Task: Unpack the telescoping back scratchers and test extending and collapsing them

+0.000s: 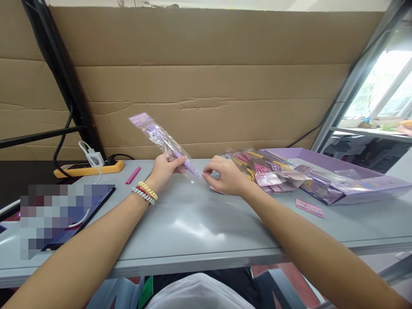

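My left hand [165, 168] grips a long clear plastic bag [156, 132] with a light purple top, holding it tilted above the table. A purple stick-like item [186, 163] lies inside, its thin end toward my right hand. What kind of item it is, I cannot tell. Close to the bag's lower end is my right hand [223, 175], thumb and fingers curled into a pinch. Anything between those fingertips is too small to make out. Just behind the right hand is a pile of similar clear bags [270, 171] with pink, yellow and purple items.
On the right stands a purple open box [354, 189], with a small pink card [309, 208] before it. A pink stick [133, 175] lies on the grey table [193, 231] at left. Beyond it is a yellow power strip [86, 170] with a cable; a tablet-like dark object [99, 206] sits nearer.
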`<action>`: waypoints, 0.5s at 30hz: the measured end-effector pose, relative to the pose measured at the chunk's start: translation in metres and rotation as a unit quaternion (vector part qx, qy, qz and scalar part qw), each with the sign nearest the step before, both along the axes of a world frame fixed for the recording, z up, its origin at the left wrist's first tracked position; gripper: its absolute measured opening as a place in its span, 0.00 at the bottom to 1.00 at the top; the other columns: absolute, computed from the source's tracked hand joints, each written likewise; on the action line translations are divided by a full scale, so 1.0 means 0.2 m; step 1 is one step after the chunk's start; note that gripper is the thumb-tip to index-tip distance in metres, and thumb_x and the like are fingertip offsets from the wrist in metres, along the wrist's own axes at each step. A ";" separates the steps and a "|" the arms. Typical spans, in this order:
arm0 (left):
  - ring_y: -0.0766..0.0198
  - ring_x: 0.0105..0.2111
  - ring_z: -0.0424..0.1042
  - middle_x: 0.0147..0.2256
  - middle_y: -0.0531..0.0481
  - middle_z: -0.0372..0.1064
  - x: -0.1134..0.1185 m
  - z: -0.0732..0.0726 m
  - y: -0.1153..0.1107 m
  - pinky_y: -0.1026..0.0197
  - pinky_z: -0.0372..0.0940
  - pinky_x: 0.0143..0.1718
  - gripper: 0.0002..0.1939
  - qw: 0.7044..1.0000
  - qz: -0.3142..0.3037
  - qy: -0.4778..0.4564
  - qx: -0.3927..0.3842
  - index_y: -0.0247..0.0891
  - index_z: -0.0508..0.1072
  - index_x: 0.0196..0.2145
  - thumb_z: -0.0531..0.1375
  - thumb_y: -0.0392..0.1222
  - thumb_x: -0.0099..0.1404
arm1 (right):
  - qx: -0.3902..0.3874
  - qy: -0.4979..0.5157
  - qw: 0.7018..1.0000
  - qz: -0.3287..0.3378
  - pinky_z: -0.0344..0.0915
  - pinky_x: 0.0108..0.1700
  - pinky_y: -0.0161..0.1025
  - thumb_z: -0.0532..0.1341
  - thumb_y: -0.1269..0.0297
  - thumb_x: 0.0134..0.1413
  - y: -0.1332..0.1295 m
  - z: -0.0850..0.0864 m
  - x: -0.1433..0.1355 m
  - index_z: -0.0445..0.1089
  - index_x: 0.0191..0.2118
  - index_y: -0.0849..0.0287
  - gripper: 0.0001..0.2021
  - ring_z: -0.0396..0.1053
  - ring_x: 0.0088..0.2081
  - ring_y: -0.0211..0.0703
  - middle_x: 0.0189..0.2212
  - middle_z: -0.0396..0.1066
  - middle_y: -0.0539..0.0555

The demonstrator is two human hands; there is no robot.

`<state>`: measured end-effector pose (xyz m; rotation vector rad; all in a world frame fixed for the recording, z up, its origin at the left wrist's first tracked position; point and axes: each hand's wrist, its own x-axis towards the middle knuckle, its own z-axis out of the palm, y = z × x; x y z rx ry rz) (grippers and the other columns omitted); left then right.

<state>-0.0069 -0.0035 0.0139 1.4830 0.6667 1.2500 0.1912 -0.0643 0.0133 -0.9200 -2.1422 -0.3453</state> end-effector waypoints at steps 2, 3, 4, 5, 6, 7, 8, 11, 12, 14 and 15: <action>0.65 0.25 0.70 0.24 0.51 0.70 0.01 0.01 -0.01 0.58 0.68 0.32 0.17 0.999 0.021 -0.023 -0.010 0.33 0.68 0.29 0.68 0.46 0.46 | -0.045 -0.010 0.999 -0.014 0.60 0.35 0.35 0.58 0.68 0.50 0.00 -0.01 -0.01 0.69 0.27 0.59 0.05 0.64 0.31 0.39 0.25 0.70 0.53; 0.66 0.25 0.70 0.24 0.52 0.70 0.01 0.01 -0.01 0.58 0.68 0.32 0.17 0.999 0.023 -0.028 -0.014 0.33 0.68 0.29 0.69 0.45 0.46 | -0.064 -0.013 0.998 -0.026 0.60 0.35 0.35 0.58 0.67 0.50 0.00 -0.02 -0.02 0.70 0.28 0.59 0.05 0.64 0.32 0.39 0.26 0.70 0.53; 0.66 0.25 0.70 0.24 0.52 0.70 0.01 0.01 -0.01 0.58 0.69 0.32 0.18 0.999 0.021 -0.030 -0.018 0.32 0.68 0.29 0.69 0.45 0.46 | -0.079 -0.013 0.996 -0.042 0.59 0.35 0.35 0.58 0.66 0.51 0.00 -0.02 -0.03 0.70 0.28 0.59 0.06 0.65 0.32 0.39 0.26 0.70 0.53; 0.66 0.25 0.70 0.24 0.52 0.70 0.01 0.01 -0.02 0.58 0.69 0.32 0.18 0.999 0.017 -0.031 -0.022 0.32 0.68 0.30 0.69 0.45 0.46 | -0.093 -0.011 0.994 -0.058 0.59 0.35 0.35 0.57 0.65 0.52 0.00 -0.02 -0.03 0.70 0.27 0.60 0.07 0.65 0.32 0.39 0.26 0.70 0.53; 0.66 0.25 0.71 0.25 0.52 0.70 0.02 0.01 -0.02 0.58 0.69 0.32 0.18 0.999 0.014 -0.031 -0.023 0.32 0.68 0.30 0.69 0.44 0.46 | -0.104 -0.009 0.992 -0.073 0.58 0.34 0.35 0.57 0.64 0.52 0.00 -0.02 -0.03 0.70 0.27 0.60 0.08 0.64 0.31 0.39 0.25 0.70 0.53; 0.66 0.26 0.71 0.25 0.52 0.70 0.02 0.01 -0.02 0.58 0.69 0.33 0.18 0.999 0.013 -0.031 -0.024 0.32 0.68 0.30 0.69 0.44 0.46 | -0.114 -0.006 0.990 -0.088 0.58 0.34 0.35 0.57 0.63 0.52 0.01 -0.02 -0.03 0.69 0.26 0.60 0.09 0.64 0.31 0.39 0.25 0.70 0.53; 0.66 0.26 0.71 0.25 0.52 0.70 0.03 0.00 -0.02 0.58 0.69 0.33 0.18 0.999 0.012 -0.032 -0.024 0.32 0.68 0.30 0.69 0.44 0.46 | -0.121 -0.005 0.987 -0.101 0.57 0.34 0.35 0.57 0.62 0.52 0.01 -0.02 -0.03 0.69 0.26 0.60 0.09 0.64 0.30 0.38 0.24 0.69 0.52; 0.65 0.27 0.72 0.26 0.52 0.70 0.04 0.00 -0.03 0.57 0.70 0.35 0.18 0.999 0.006 -0.038 -0.025 0.32 0.68 0.30 0.69 0.45 0.46 | -0.139 -0.011 0.982 -0.129 0.56 0.33 0.34 0.60 0.61 0.49 0.03 -0.02 -0.02 0.70 0.30 0.60 0.08 0.64 0.30 0.39 0.26 0.70 0.52; 0.65 0.28 0.72 0.27 0.52 0.70 0.04 0.00 -0.04 0.57 0.70 0.36 0.18 0.999 0.001 -0.039 -0.027 0.33 0.68 0.30 0.69 0.45 0.46 | -0.143 -0.013 0.981 -0.131 0.55 0.33 0.34 0.60 0.61 0.48 0.03 -0.03 -0.02 0.70 0.31 0.60 0.08 0.64 0.30 0.38 0.27 0.70 0.52; 0.66 0.28 0.72 0.27 0.52 0.70 0.05 -0.01 -0.04 0.57 0.70 0.37 0.18 0.999 -0.012 -0.039 -0.032 0.33 0.67 0.30 0.69 0.45 0.46 | -0.148 -0.013 0.980 -0.130 0.54 0.32 0.34 0.60 0.59 0.49 0.03 -0.03 -0.02 0.69 0.30 0.60 0.09 0.63 0.29 0.38 0.26 0.69 0.51; 0.66 0.28 0.72 0.27 0.52 0.70 0.05 -0.01 -0.04 0.57 0.70 0.37 0.18 0.999 -0.017 -0.037 -0.034 0.33 0.67 0.30 0.69 0.45 0.47 | -0.147 -0.012 0.981 -0.129 0.54 0.32 0.34 0.59 0.59 0.50 0.03 -0.03 -0.03 0.69 0.29 0.60 0.09 0.62 0.28 0.37 0.25 0.68 0.51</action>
